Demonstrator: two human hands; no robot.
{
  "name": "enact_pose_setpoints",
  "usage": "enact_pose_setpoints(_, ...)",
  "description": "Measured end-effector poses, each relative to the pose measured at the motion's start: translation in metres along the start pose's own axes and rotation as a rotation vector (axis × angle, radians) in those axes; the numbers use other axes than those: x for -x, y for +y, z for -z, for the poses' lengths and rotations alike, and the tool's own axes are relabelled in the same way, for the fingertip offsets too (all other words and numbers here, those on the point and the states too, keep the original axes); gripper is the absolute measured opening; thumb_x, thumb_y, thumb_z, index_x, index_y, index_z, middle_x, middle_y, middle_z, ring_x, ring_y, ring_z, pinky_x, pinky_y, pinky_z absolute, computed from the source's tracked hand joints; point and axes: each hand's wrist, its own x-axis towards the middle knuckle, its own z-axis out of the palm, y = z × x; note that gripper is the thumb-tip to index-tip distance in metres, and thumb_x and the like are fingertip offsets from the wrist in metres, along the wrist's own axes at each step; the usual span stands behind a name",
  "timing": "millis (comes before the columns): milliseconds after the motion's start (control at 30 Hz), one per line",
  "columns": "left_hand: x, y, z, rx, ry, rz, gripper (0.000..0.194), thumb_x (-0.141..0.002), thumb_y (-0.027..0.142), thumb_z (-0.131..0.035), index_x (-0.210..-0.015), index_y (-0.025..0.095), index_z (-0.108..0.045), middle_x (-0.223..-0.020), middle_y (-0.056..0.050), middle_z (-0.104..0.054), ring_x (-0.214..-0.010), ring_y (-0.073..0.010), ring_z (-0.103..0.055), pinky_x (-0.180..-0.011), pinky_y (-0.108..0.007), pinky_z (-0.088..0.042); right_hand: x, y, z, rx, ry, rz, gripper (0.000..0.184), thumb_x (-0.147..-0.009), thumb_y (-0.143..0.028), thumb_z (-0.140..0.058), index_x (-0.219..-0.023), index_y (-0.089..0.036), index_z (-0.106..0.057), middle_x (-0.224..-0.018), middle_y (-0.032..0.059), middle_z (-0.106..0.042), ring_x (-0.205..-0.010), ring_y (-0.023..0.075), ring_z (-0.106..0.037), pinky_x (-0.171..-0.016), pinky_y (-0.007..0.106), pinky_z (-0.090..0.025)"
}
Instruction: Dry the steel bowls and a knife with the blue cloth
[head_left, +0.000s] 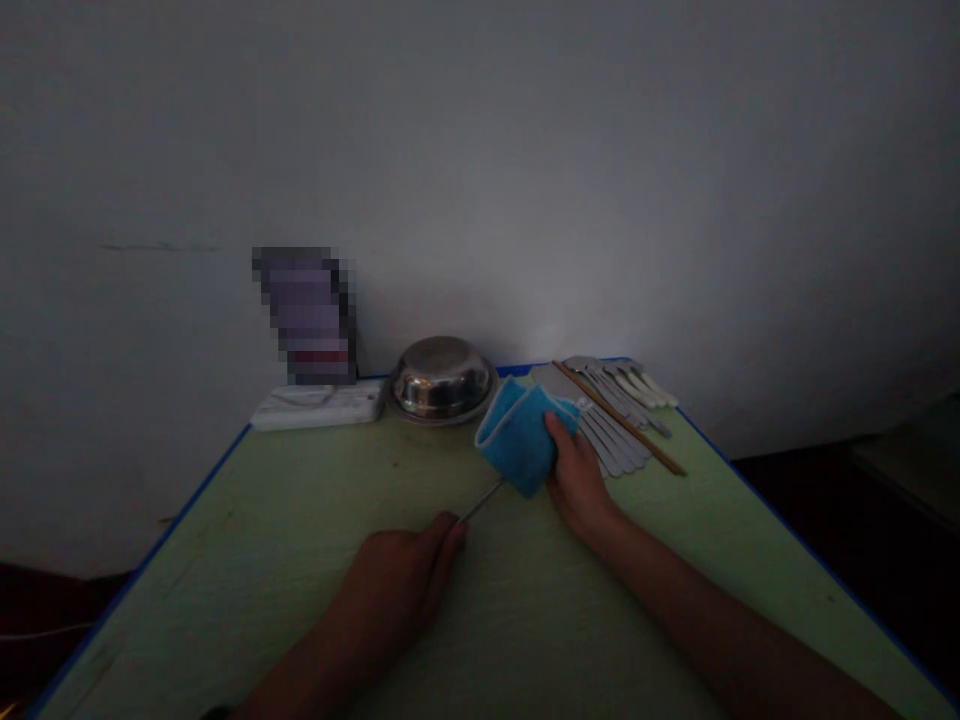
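Note:
My left hand (pixel 401 585) pinches the near end of a thin metal utensil (pixel 484 501) above the green table (pixel 247 560). The utensil's far end disappears inside a blue cloth (pixel 517 432), so its type cannot be told. My right hand (pixel 581 480) grips that cloth, wrapped around the utensil. Just right of my right hand lies a row of several metal cutlery pieces (pixel 619 420) with a wooden stick (pixel 622 420) laid across them.
A steel bowl (pixel 442 378) sits upside down at the table's far edge against the wall. To its left lie a white flat object (pixel 319 405) and a blurred purple item (pixel 307 315). The table has a blue rim; dark floor lies to the right.

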Motion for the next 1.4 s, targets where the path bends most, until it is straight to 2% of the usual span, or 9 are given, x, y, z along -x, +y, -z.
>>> enact_pose_setpoints(233, -0.001, -0.004, -0.007, -0.046, 0.025, -0.030, 0.044, -0.091, 0.036, -0.015, -0.097, 0.017, -0.055, -0.066, -0.007, -0.066, -0.057, -0.0193, -0.063, -0.054, -0.028, -0.042, 0.013, -0.002, -0.006, 0.129, -0.159, -0.098, 0.028, -0.068, -0.041, -0.060, -0.082, -0.017, -0.064, -0.076, 0.0001, -0.066, -0.071, 0.0146, -0.058, -0.068, 0.025, -0.043)
enact_pose_setpoints(367, 0.000, -0.003, -0.006, 0.051, 0.054, -0.041, 0.040, -0.090, 0.039, -0.020, -0.099, 0.019, -0.054, -0.071, -0.005, -0.067, -0.061, -0.0185, -0.064, -0.056, -0.027, -0.042, 0.012, 0.000, -0.006, 0.056, -0.075, -0.154, 0.022, -0.065, -0.036, -0.062, -0.076, -0.017, -0.063, -0.069, -0.0015, -0.065, -0.064, 0.0134, -0.056, -0.060, 0.023, -0.043)
enact_pose_setpoints(500, 0.002, 0.001, -0.001, 0.187, 0.037, -0.047, 0.034, -0.088, 0.042, -0.029, -0.098, 0.021, -0.053, -0.079, -0.003, -0.068, -0.068, -0.0174, -0.064, -0.059, -0.026, -0.043, 0.005, -0.003, -0.008, -0.194, 0.016, -0.251, 0.016, -0.067, -0.029, -0.060, -0.079, -0.019, -0.060, -0.069, -0.0037, -0.065, -0.058, 0.0124, -0.056, -0.055, 0.023, -0.044)
enact_pose_setpoints(700, 0.004, 0.002, 0.000, 0.301, 0.011, -0.094, 0.029, -0.087, 0.043, -0.034, -0.100, 0.024, -0.053, -0.083, 0.000, -0.066, -0.072, -0.0158, -0.062, -0.063, -0.025, -0.043, 0.000, -0.011, -0.011, -0.387, 0.039, -0.275, 0.024, -0.079, -0.037, -0.052, -0.093, -0.019, -0.061, -0.086, -0.0001, -0.069, -0.072, 0.0149, -0.063, -0.063, 0.027, -0.051)
enact_pose_setpoints(800, 0.006, 0.001, 0.000, 0.311, -0.015, -0.152, 0.029, -0.086, 0.043, -0.036, -0.102, 0.024, -0.052, -0.083, 0.001, -0.065, -0.072, -0.0148, -0.061, -0.064, -0.025, -0.043, -0.001, -0.011, -0.010, -0.418, 0.024, -0.290, 0.029, -0.081, -0.041, -0.049, -0.096, -0.019, -0.062, -0.086, 0.0005, -0.070, -0.076, 0.0152, -0.064, -0.068, 0.029, -0.052)
enact_pose_setpoints(933, 0.011, 0.000, -0.001, 0.267, 0.018, -0.215, 0.024, -0.085, 0.040, -0.038, -0.095, 0.024, -0.053, -0.076, 0.002, -0.062, -0.068, -0.0139, -0.058, -0.065, -0.026, -0.042, -0.003, -0.012, -0.007, -0.452, -0.005, -0.330, 0.035, -0.085, -0.044, -0.040, -0.096, -0.019, -0.062, -0.079, 0.0011, -0.071, -0.076, 0.0157, -0.066, -0.075, 0.031, -0.052)
enact_pose_setpoints(1033, 0.014, -0.002, -0.003, 0.207, 0.058, -0.265, 0.021, -0.084, 0.037, -0.039, -0.085, 0.022, -0.053, -0.070, 0.001, -0.059, -0.065, -0.0138, -0.057, -0.064, -0.026, -0.042, -0.005, -0.012, -0.006, -0.435, -0.049, -0.353, 0.037, -0.086, -0.044, -0.038, -0.097, -0.017, -0.061, -0.078, 0.0026, -0.071, -0.080, 0.0161, -0.066, -0.079, 0.033, -0.051)
enact_pose_setpoints(1167, 0.014, -0.003, -0.006, 0.129, 0.078, -0.321, 0.019, -0.081, 0.036, -0.041, -0.078, 0.020, -0.051, -0.065, 0.001, -0.057, -0.061, -0.0133, -0.055, -0.062, -0.027, -0.041, -0.004, -0.010, -0.006, -0.312, -0.085, -0.283, 0.030, -0.079, -0.040, -0.053, -0.100, -0.019, -0.059, -0.089, 0.0020, -0.070, -0.086, 0.0161, -0.065, -0.082, 0.032, -0.051)
enact_pose_setpoints(1400, 0.011, -0.004, -0.010, 0.102, 0.033, -0.293, 0.019, -0.081, 0.038, -0.042, -0.079, 0.020, -0.050, -0.065, 0.002, -0.058, -0.058, -0.0127, -0.055, -0.057, -0.025, -0.039, 0.003, -0.007, -0.007, -0.179, -0.179, -0.215, 0.028, -0.073, -0.037, -0.062, -0.095, -0.019, -0.061, -0.092, 0.0016, -0.070, -0.093, 0.0167, -0.062, -0.084, 0.032, -0.050)
